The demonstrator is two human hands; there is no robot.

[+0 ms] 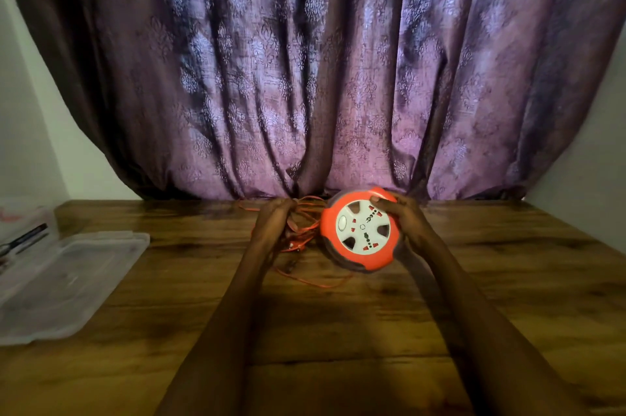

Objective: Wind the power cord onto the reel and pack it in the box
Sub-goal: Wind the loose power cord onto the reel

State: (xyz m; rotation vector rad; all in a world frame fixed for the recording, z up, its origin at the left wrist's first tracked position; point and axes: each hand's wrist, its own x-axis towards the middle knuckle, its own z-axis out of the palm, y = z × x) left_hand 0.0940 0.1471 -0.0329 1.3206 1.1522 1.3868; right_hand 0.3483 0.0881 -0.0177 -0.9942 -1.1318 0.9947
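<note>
A round orange cord reel with a white socket face stands tilted on its edge on the wooden table, face toward me. My right hand grips its right rim, thumb over the top edge. Loose orange cord lies in a tangle to the left of the reel, with one strand trailing toward me. My left hand is curled round a bunch of that cord at the far side of the table. A clear plastic box stands at the left edge, with its lid lying flat beside it.
A purple patterned curtain hangs right behind the table's far edge. White walls close in on both sides. Dark tools lie inside the clear box at the far left. Bare wood stretches across the near half and the right side of the table.
</note>
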